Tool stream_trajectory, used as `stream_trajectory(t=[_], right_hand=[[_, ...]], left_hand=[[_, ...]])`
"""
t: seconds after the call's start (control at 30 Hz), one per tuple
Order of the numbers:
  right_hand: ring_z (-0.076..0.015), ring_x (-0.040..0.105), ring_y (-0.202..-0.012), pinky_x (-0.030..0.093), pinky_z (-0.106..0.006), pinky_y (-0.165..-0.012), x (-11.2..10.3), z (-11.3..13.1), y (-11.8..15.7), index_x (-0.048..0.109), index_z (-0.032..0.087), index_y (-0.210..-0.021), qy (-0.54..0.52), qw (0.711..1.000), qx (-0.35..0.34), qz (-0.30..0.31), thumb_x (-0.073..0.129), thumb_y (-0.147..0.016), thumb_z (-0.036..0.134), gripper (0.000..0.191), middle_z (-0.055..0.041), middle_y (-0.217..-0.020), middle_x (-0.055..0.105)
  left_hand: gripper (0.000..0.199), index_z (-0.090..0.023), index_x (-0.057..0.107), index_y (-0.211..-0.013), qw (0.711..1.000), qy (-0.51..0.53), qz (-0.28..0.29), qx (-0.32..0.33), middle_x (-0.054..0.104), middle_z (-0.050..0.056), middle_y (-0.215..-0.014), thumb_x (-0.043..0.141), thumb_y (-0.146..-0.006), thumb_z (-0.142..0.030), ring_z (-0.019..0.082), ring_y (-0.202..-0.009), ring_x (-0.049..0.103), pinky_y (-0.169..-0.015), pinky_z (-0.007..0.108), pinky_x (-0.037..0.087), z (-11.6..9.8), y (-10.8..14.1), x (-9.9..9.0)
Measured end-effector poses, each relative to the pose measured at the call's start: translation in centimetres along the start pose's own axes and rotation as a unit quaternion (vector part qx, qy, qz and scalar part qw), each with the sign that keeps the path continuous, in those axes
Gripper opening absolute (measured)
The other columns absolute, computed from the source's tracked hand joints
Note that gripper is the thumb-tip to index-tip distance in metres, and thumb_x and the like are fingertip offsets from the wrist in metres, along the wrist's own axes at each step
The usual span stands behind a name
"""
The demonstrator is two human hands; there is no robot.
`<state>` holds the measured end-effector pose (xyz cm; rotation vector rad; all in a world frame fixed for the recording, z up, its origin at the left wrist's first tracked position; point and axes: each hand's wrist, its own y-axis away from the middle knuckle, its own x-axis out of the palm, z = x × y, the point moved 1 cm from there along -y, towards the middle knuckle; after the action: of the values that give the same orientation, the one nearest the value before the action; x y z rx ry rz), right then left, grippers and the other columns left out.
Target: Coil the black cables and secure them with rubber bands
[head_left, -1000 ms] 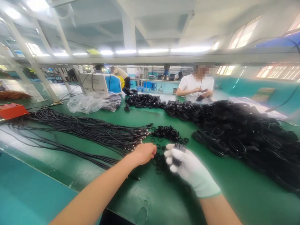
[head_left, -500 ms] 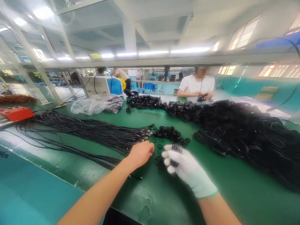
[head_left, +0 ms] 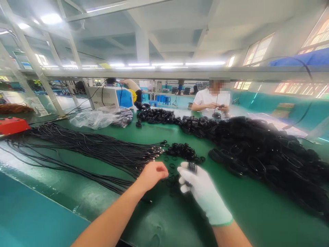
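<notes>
My left hand (head_left: 152, 174), bare, is closed with its fingers curled toward the thumb; whether anything is pinched there I cannot make out. It is over the metal-tipped ends of long black cables (head_left: 102, 145) laid out to the left. My right hand (head_left: 199, 183), in a white glove, is closed round a small coil of black cable (head_left: 192, 167). The two hands are apart. Loose small black rings (head_left: 172, 166) lie between them on the green tabletop (head_left: 159, 216), and a small heap of black rings (head_left: 181, 151) sits just beyond.
A large pile of coiled black cables (head_left: 257, 154) spreads along the right and back. Clear plastic bags (head_left: 102, 117) lie back left, before a white-and-blue machine (head_left: 110, 97). A red box (head_left: 12, 126) stands far left. Across the table a person (head_left: 212, 99) handles a black coil.
The view has tilted up and shifted slightly right. My left hand's thumb and fingers have changed position a little. My right hand still holds its coil.
</notes>
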<state>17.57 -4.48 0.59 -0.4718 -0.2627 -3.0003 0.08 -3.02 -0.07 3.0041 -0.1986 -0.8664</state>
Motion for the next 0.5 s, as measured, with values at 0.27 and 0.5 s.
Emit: stream_trajectory(t=[0.27,0.5], right_hand=[[-0.0093,0.046,-0.038,0.035,-0.020,-0.030,1.9,-2.1,-0.3,0.050,0.014,-0.096,-0.002,1.000,0.006,0.008,0.078,-0.056,0.030,0.051,0.0036,-0.055,0.054],[-0.0171,0.058,-0.061,0.048,-0.027,-0.043,-0.6,-2.7,1.7,0.057,0.029,-0.099,-0.119,0.975,0.093,0.163,0.071,-0.064,0.048,0.043,-0.0065,-0.080,0.060]], left_hand=[[0.017,-0.012,0.055,-0.072,0.961,0.268,0.057,-0.026,0.056,-0.001,-0.062,0.057,-0.067,-0.028,0.008,-0.050,0.046,-0.052,0.021,0.036,-0.7,1.9,2.0],[0.024,-0.017,0.047,-0.071,0.895,0.439,0.085,-0.019,0.055,0.000,-0.067,0.057,-0.062,-0.037,0.008,-0.042,0.045,-0.041,0.021,0.034,-1.1,4.8,2.1]])
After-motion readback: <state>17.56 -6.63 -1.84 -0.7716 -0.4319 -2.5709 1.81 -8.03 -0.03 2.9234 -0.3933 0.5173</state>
